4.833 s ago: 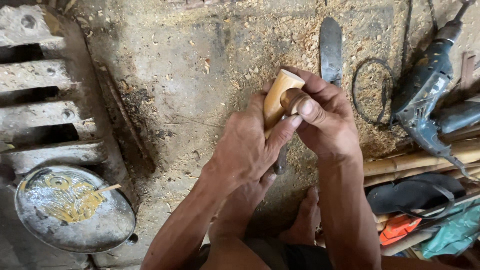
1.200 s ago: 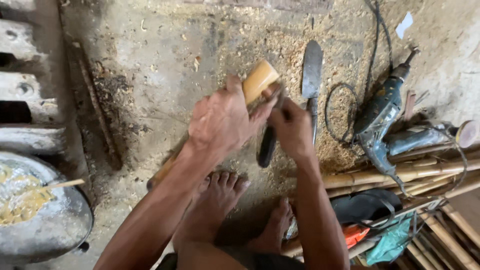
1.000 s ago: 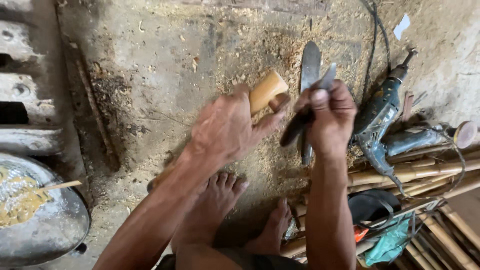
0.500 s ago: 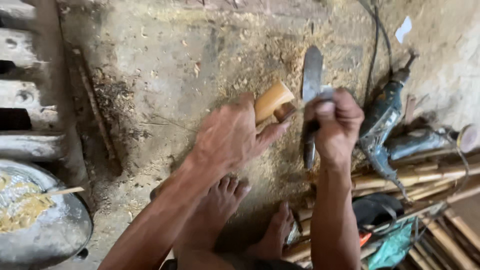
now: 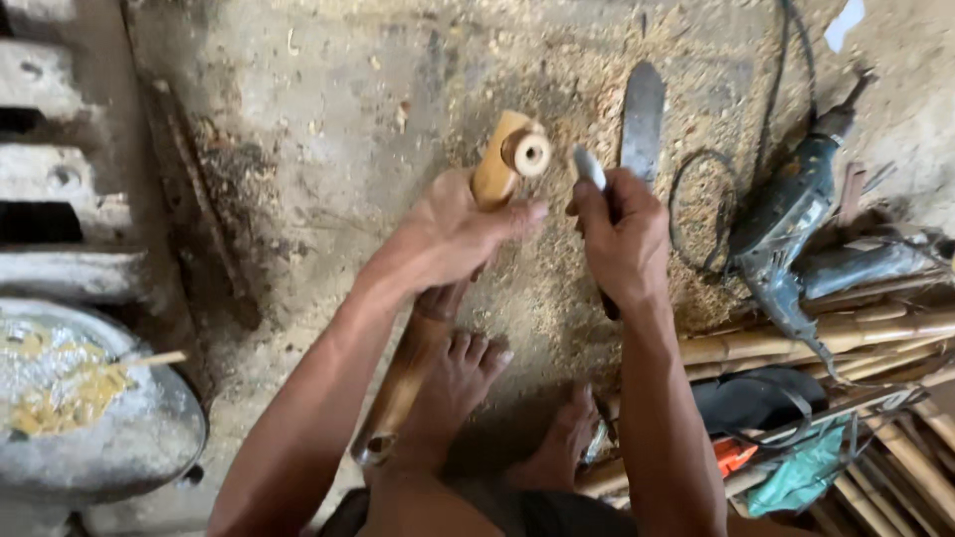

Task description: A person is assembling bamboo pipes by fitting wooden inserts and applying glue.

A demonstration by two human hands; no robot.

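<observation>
Head view: hands (apart) grip bamboo stick (image 5: 494,171), knife (image 5: 589,167).

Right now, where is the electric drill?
In the head view, the electric drill lies on the floor at right, beyond the right hand, above the bamboo sticks.

small white paper scrap or label (image 5: 847,22) on the floor at top right, no packages, signs or screens

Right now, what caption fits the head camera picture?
Left hand grips a bamboo pole; right hand holds a small knife beside its cut end.
</observation>
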